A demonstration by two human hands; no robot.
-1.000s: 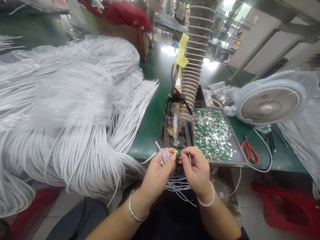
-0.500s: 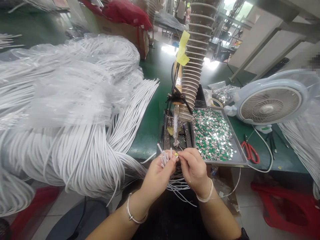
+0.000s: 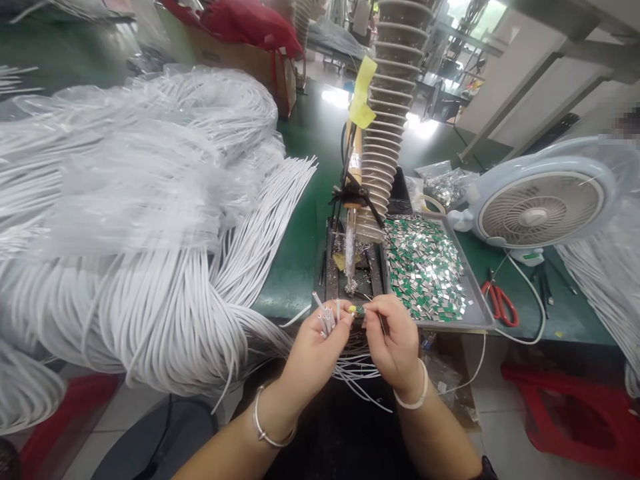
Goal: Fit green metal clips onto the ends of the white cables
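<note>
My left hand (image 3: 314,352) is closed round a small bunch of white cable ends (image 3: 326,312) that stick up between its fingers. My right hand (image 3: 395,339) pinches a tiny green and silver part (image 3: 356,310) and holds it against the left fingertips. Both hands meet at the table's front edge, just below an upright soldering iron (image 3: 351,220) in its black stand. More thin white wires (image 3: 355,367) trail down under the hands toward my lap.
A huge heap of white cables (image 3: 135,220) under clear plastic fills the left of the green table (image 3: 300,233). A metal tray (image 3: 477,310) of small green and silver parts lies to the right, then red-handled scissors (image 3: 497,300) and a white fan (image 3: 543,207). A ribbed duct (image 3: 387,113) rises behind the iron.
The hands stay together at the table edge with only small shifts. The right fingers have reworked their pinch on the tiny part against the cable ends.
</note>
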